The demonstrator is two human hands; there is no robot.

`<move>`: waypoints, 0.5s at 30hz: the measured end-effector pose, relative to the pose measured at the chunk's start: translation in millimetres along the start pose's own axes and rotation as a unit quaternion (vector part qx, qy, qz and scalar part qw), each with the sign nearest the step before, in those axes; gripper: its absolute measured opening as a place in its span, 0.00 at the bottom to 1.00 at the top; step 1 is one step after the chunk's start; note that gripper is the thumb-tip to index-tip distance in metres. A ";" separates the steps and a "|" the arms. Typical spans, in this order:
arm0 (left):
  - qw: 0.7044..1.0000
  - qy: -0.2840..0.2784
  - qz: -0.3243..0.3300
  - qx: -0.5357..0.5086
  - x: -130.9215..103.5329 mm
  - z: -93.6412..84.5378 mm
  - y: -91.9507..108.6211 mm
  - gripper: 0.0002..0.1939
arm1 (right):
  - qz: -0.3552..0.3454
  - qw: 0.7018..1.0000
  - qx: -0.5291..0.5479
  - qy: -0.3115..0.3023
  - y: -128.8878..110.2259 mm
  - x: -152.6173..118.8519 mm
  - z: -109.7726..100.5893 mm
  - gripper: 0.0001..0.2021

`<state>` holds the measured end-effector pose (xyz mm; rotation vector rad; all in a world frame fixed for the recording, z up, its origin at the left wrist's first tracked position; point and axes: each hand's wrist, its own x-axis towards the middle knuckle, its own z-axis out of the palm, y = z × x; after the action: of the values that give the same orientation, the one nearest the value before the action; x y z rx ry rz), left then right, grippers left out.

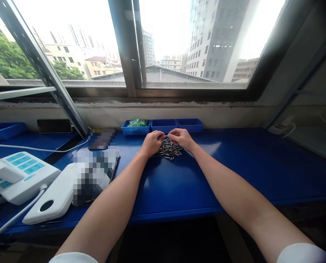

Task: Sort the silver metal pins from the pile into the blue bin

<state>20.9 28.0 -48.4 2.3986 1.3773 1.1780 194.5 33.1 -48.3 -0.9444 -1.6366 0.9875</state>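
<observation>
A pile of small dark metal pieces (168, 150) lies on the blue tabletop (176, 186). Over the pile's left and back side is my left hand (152, 143), its fingers closed together. My right hand (181, 138) is at the pile's back right with thumb and fingertips pinched. The fingertips of both hands nearly meet, and whatever sits between them is too small to name. Just behind the hands stand three joined blue bins; the left bin (135, 130) holds green packets (138, 122).
On the left are a white power strip (28, 171), a white power bank (53, 197), a cable, a pixelated device (97, 175) and a phone (54, 126). Another blue tray (6, 130) stands far left. A metal post (56, 84) rises before the window.
</observation>
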 end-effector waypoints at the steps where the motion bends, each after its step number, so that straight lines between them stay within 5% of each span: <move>1: 1.000 -0.005 -0.007 0.010 -0.2 -0.8 0.2 0.12 | -0.002 1.000 -0.017 0.000 0.6 -0.2 -0.5 0.18; 8: 1.000 -0.006 -0.001 0.000 -1.1 0.3 2.2 0.13 | -0.001 0.993 -0.110 0.041 5.5 2.2 -1.1 0.18; 15: 1.000 0.004 -0.011 0.020 0.7 1.4 -3.3 0.15 | -0.005 0.998 0.025 0.051 -1.5 -1.8 -1.1 0.14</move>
<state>19.8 30.8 -50.5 2.4018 1.4396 1.1658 195.8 31.1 -47.3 -0.9376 -1.5228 0.9538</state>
